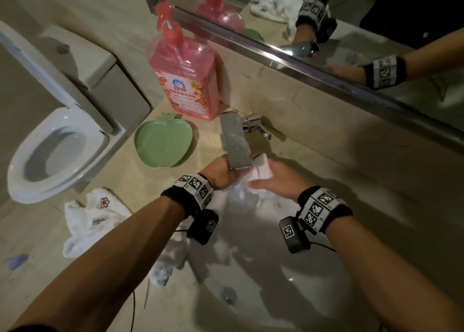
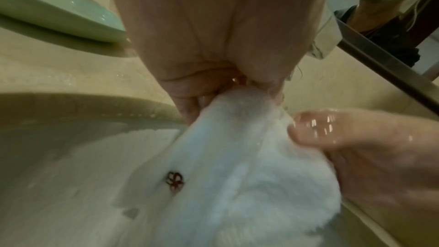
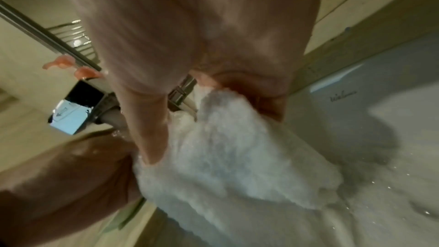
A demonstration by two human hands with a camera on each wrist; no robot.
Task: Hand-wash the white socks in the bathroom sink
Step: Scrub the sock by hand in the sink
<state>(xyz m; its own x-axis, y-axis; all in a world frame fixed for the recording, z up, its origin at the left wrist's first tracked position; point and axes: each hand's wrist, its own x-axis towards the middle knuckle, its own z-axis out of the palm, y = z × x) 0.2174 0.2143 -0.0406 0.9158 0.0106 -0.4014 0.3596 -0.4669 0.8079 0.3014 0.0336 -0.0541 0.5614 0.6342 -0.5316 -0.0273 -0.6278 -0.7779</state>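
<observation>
A wet white sock (image 1: 259,175) hangs between both hands just under the chrome faucet (image 1: 234,141), above the white sink (image 1: 276,281). My left hand (image 1: 223,175) grips one end in a fist; its fingertips are hidden beneath the spout. In the left wrist view the sock (image 2: 225,166) shows a small red flower emblem and comes out of the closed left hand (image 2: 213,85). My right hand (image 1: 275,181) holds the other end, thumb pressed on the cloth. The right wrist view has the sock (image 3: 225,157) bunched in the right hand (image 3: 213,85).
More white socks (image 1: 93,218) lie on the beige counter at left, and another sock (image 1: 170,256) drapes over the sink's left rim. A pink detergent bottle (image 1: 183,80) and a green apple-shaped dish (image 1: 163,141) stand behind. A toilet (image 1: 50,151) is far left.
</observation>
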